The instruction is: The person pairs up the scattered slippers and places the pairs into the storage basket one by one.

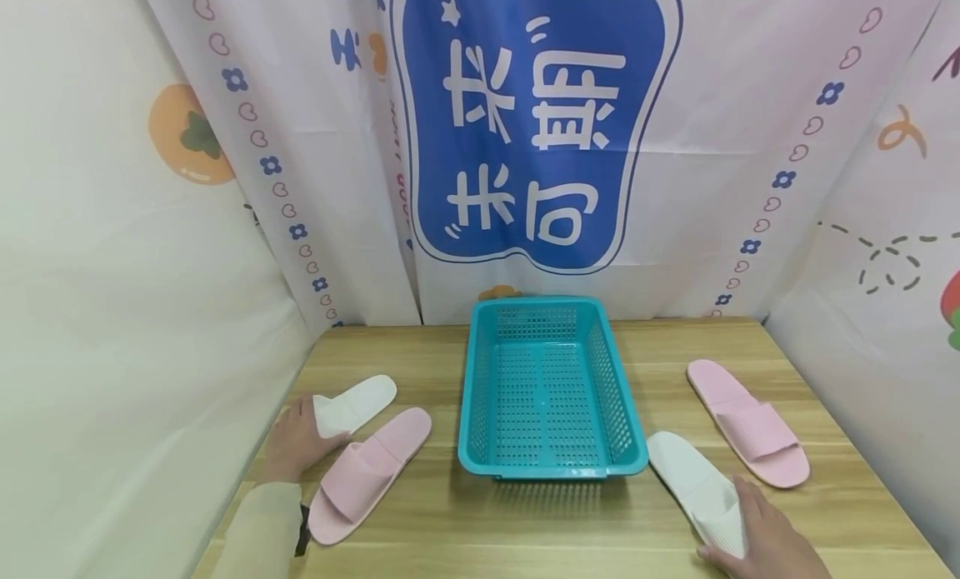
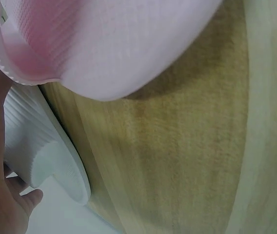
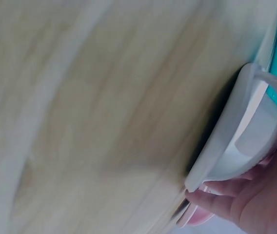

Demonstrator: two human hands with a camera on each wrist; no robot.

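Observation:
At the table's left side my left hand (image 1: 294, 443) grips a white slipper (image 1: 362, 401) across its strap, thumb on one side and fingers on the other. The left wrist view shows this hand (image 2: 2, 161) spanning the ribbed white strap (image 2: 24, 131). Beside it lies a pink slipper (image 1: 372, 475), close to the wrist. Front right, my right hand (image 1: 776, 536) holds another white slipper (image 1: 693, 485) by its strap end. In the right wrist view its fingers (image 3: 216, 201) reach the sole's edge, and the slipper (image 3: 221, 146) appears slightly tilted off the table.
A teal perforated basket (image 1: 551, 472) stands at the table's middle, toward the back. To the right lies a second pink slipper (image 1: 750, 425). Printed cloth (image 1: 360, 187) hangs behind the wooden table (image 1: 420, 554), with white cloth walls at both sides.

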